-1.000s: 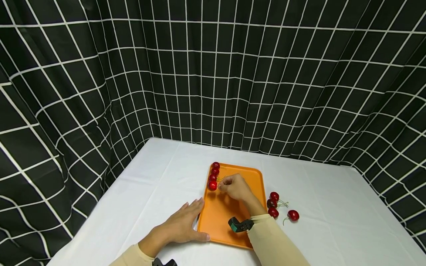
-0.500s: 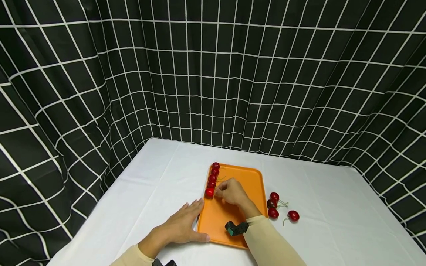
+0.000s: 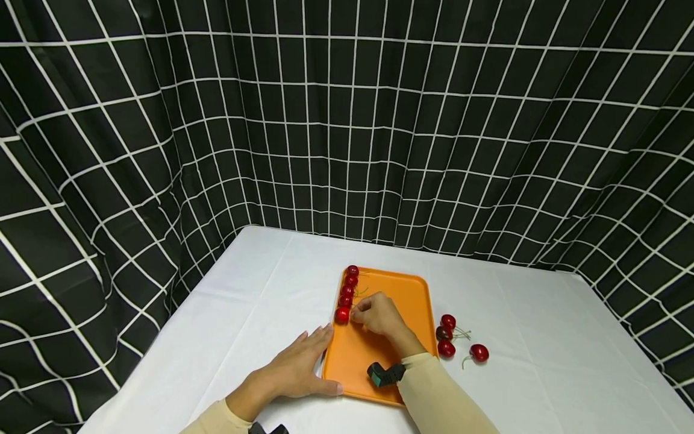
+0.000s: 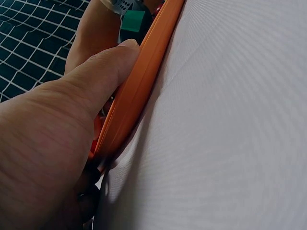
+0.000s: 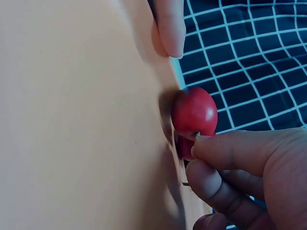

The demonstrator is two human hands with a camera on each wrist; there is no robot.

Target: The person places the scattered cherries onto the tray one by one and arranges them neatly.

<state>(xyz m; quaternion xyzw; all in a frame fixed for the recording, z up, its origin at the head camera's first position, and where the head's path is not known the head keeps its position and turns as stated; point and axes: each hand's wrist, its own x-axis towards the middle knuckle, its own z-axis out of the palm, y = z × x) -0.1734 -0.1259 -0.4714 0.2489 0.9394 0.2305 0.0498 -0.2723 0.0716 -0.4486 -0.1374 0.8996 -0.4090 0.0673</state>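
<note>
On an orange tray [image 3: 387, 283], several red cherries [image 3: 347, 290] stand in a row along the left rim, their stems pointing right. My right hand [image 3: 378, 314] pinches the stem of the nearest cherry [image 3: 342, 315] in that row between thumb and forefinger. In the right wrist view this cherry [image 5: 194, 112] sits right by the tray edge, with another cherry partly hidden behind it. With fingers spread, my left hand [image 3: 295, 366] rests at the tray's near left corner. Its thumb [image 4: 112, 64] lies against the near rim in the left wrist view.
To the right of the tray, a cluster of cherries [image 3: 446, 348] with stems lies on the white tablecloth [image 3: 542, 361]. A single cherry [image 3: 479, 353] lies a little apart from them. A black curtain with a white grid [image 3: 379, 150] hangs around the table.
My right hand has moved toward the near side along the left rim, bringing its cherry to the near end of the row. It hardly moved in the last half second. My left hand stayed put.
</note>
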